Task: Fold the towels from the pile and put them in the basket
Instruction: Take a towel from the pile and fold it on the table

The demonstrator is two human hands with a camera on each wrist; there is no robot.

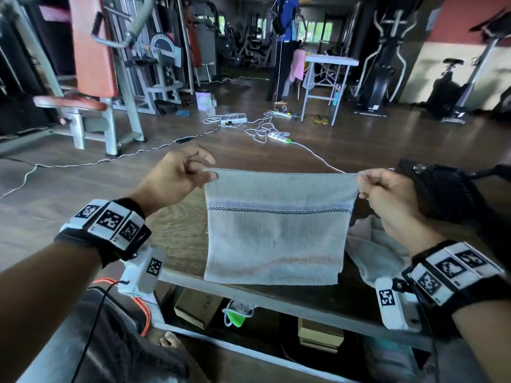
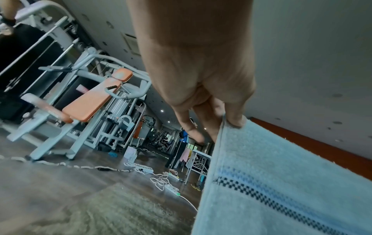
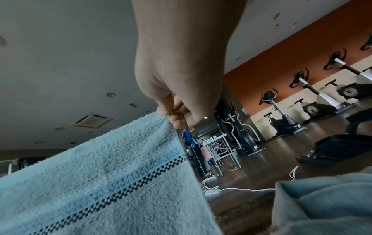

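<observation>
Towel (image 1: 276, 230) up in the air, stretched flat between both hands above the desk (image 1: 179, 236), its lower hem hanging just over the desk's near edge. Left hand (image 1: 177, 175) pinches the top left corner between thumb and fingertips, and the left wrist view shows the thumb pressed onto the hem. Right hand (image 1: 387, 194) pinches the top right corner the same way, grip tight on the cloth at both ends. It is light, soft terry by the look of it: it hangs limp, sags a touch along the top edge and will drape wherever it is let go. Not slippery, nothing to break, so a fingertip pinch at the corners should be plenty. Corners and hems look like the places to hold, since the middle would just bunch up. On the desk to the right of the hanging towel lies the rest of the pile (image 1: 376, 252), rumpled. Beyond that pile sits a dark basket (image 1: 442, 192), at the desk's far right.
</observation>
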